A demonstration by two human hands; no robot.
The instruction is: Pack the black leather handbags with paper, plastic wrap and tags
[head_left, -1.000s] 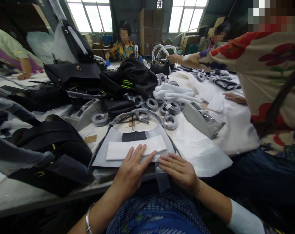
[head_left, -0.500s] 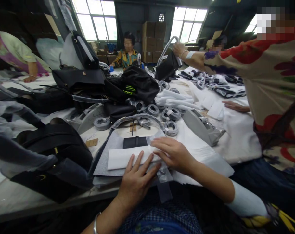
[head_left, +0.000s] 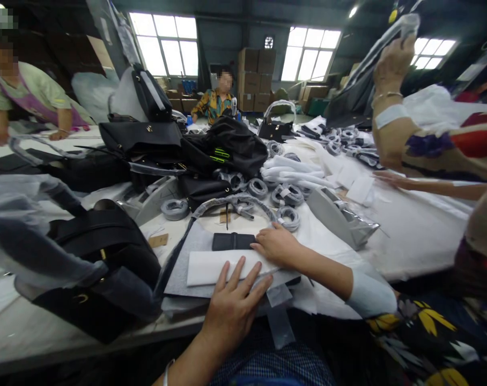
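My left hand point(head_left: 236, 297) lies palm down with its fingers spread on a folded white foam sheet point(head_left: 205, 268). Just beyond that sheet is a flat black leather-like piece with a narrow band around it point(head_left: 231, 241). My right hand point(head_left: 279, 246) has its fingers bent over the right end of this black piece. Both lie on a bag panel covered in pale wrapping point(head_left: 175, 281). The bag's plastic-wrapped handle point(head_left: 231, 197) arches over the far side. Clear plastic strips point(head_left: 279, 316) hang off the near edge.
A black bag with wrapped handles point(head_left: 118, 241) stands at left. Behind are more black bags point(head_left: 142, 139), coiled straps point(head_left: 257, 187), white foam rolls point(head_left: 294, 170) and a grey tape dispenser point(head_left: 338, 217). A co-worker's raised hand point(head_left: 390, 67) holds a wrapped handle at right.
My right hand has drawn back off the foam sheet to the black piece's right end. My left hand stays on the sheet. At right, the co-worker's raised hand now holds a wrapped handle higher up.
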